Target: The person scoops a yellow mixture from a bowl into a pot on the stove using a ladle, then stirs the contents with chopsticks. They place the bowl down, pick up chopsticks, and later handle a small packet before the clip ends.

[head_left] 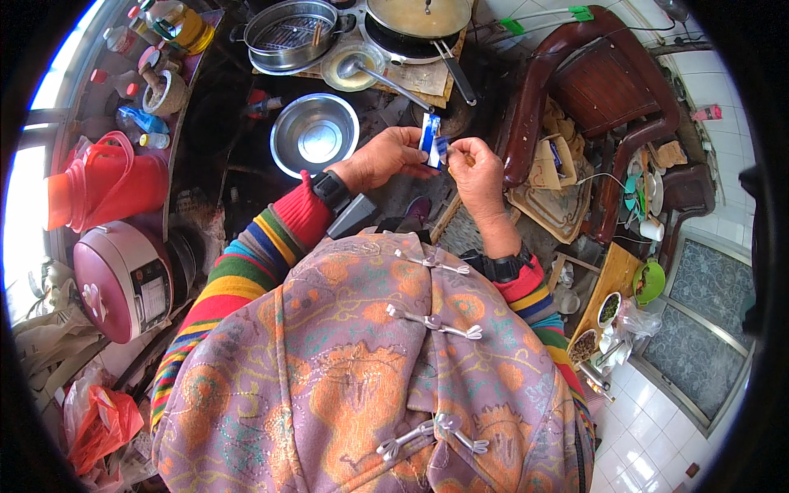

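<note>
In front of my chest I hold up a small blue-and-white packet [430, 134]. My left hand [386, 156] is closed round its left side, thumb and fingers gripping it. At the packet's right edge, the thumb and forefinger of my right hand [479, 172] are pinched together; whether a small piece sits between them is hidden. Just left of and beyond my left hand stands a wide steel bowl [285, 131], with nothing seen inside it. Past the packet, a ladle [386, 80] rests in a shallow bowl [341, 59], its handle reaching toward my hands.
At the back are a steamer pot [279, 37] and a lidded pan [419, 16] with a long handle. A reddish wooden chair [526, 99] stands at the right. Leftward are a pink rice cooker [107, 279], a red bag [123, 177], a mortar [168, 94] and bottles.
</note>
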Tool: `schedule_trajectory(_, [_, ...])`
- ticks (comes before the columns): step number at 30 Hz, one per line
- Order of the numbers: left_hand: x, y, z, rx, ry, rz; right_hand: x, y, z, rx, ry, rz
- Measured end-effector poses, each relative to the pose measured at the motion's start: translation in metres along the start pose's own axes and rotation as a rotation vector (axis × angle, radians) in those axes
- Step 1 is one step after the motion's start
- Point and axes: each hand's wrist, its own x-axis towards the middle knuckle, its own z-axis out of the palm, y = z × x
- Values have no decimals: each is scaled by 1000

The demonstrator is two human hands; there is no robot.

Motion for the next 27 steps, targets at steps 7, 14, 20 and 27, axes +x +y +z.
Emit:
schedule_trajectory(7, [-6, 1, -9, 196, 81, -91, 7, -12, -25, 177, 98, 86])
schedule_trajectory(14, [-20, -21, -46, 296, 218, -148, -13, -111, -77, 590, -118, -36])
schedule_trajectory(20, [-48, -74, -100, 331, 413, -300, -9, -200, -91, 682, -934, -764])
schedule_trajectory(27, [-119, -155, -161, 246, 683, -441, -10, -229, -51, 802, -1100, -782])
